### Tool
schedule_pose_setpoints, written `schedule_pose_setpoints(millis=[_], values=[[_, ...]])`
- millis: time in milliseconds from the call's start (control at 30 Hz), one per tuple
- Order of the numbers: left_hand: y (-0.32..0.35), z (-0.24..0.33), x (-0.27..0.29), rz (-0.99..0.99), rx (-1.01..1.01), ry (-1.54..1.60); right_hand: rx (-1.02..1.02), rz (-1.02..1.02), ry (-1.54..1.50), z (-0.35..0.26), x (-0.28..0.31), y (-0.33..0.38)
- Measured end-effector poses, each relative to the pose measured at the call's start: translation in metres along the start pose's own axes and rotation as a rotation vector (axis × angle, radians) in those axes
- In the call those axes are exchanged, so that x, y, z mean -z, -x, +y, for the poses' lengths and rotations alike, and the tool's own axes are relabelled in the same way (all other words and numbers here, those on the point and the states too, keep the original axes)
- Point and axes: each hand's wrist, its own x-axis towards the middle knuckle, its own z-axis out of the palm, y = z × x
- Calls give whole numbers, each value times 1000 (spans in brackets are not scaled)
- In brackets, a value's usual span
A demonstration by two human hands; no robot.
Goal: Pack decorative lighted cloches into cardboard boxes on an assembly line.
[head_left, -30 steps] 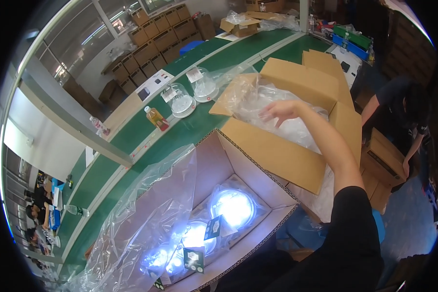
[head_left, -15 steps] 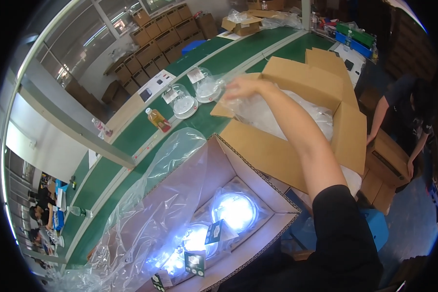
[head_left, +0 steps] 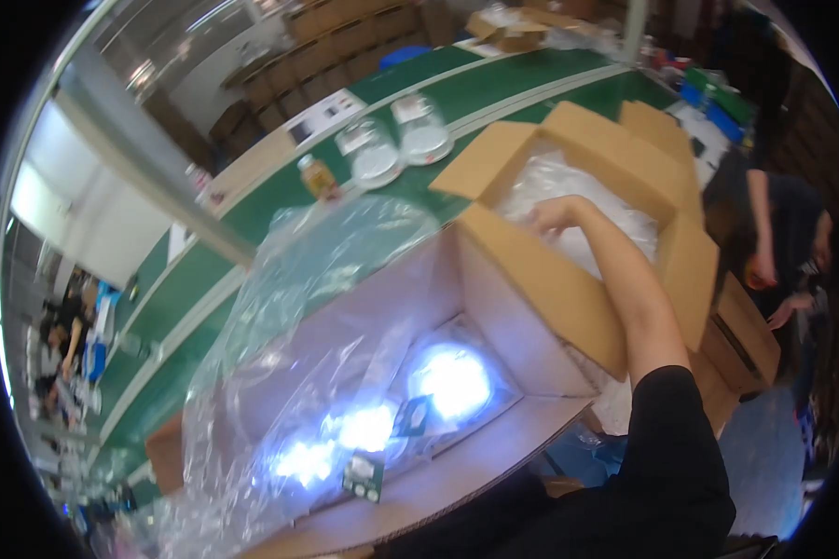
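My right hand (head_left: 557, 215) reaches into an open cardboard box (head_left: 587, 317) on the green bench. Its fingers are curled at a clear plastic bag (head_left: 615, 210) lining that box; blur softens their tips. What lies under the bag is hidden. My left hand is out of view. Nearer to me stands a second open carton (head_left: 517, 317). Inside it are several brightly glowing round lamps (head_left: 452, 380) in clear wrapping, with a green-and-white tag (head_left: 364, 475) among them. A large clear plastic liner (head_left: 280, 326) spills over this carton's left side.
Two clear domed items (head_left: 373, 160) with white bases stand on the green bench (head_left: 522, 84), beside a bottle of amber drink (head_left: 318, 177). A metal post (head_left: 149, 163) crosses at left. Stacked cartons line the back wall. On the right, a person (head_left: 774, 214) handles another carton (head_left: 746, 335).
My right hand has moved from beyond the far box's left edge to inside it, and the plastic there has come inward with it. The view has shifted.
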Motion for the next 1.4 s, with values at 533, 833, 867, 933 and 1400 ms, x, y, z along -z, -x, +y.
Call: schedule_pose_setpoints(millis=[533,833,867,933,1400], values=[[6,-18,27,30,-97,-394,601,535,-212,-185,5,187],[-20,-63,21,-33,-12,-382,720,270,393,-355,-130,144],[-21,-65,14,-77,-23,-431,684,181,466,-364,-136,144],[-26,-73,16,-124,8,-383,724,156,441,-363,-142,142],[-45,-86,11,-61,-19,-291,782,228,106,-340,-147,164]])
